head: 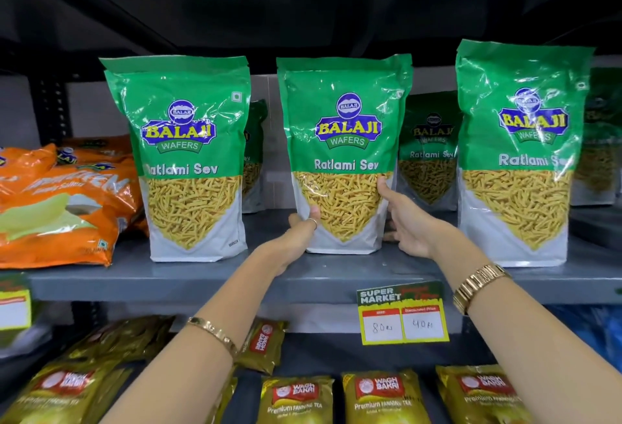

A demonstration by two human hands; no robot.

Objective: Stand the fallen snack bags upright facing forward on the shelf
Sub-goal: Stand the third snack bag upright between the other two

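On the grey shelf, front row: three green Ratlami Sev bags, all upright, labels forward.
Middle bag: standing on its base at the shelf's front, held from both sides.
Left hand: clasps the middle bag's lower left edge, thumb on the front face, ring visible on it.
Right hand: grasps the bag's lower right side, thumb tip on the front near the clear window; fingers hidden behind the bag.
Left bag: upright, just beside the orange bags, which lie flat in a pile.
Right bag: upright, apart from the middle one.
Back row: more green bags upright in the gaps.
Shelf edge: yellow price tag below the right hand.
Lower shelf: gold tea packets.
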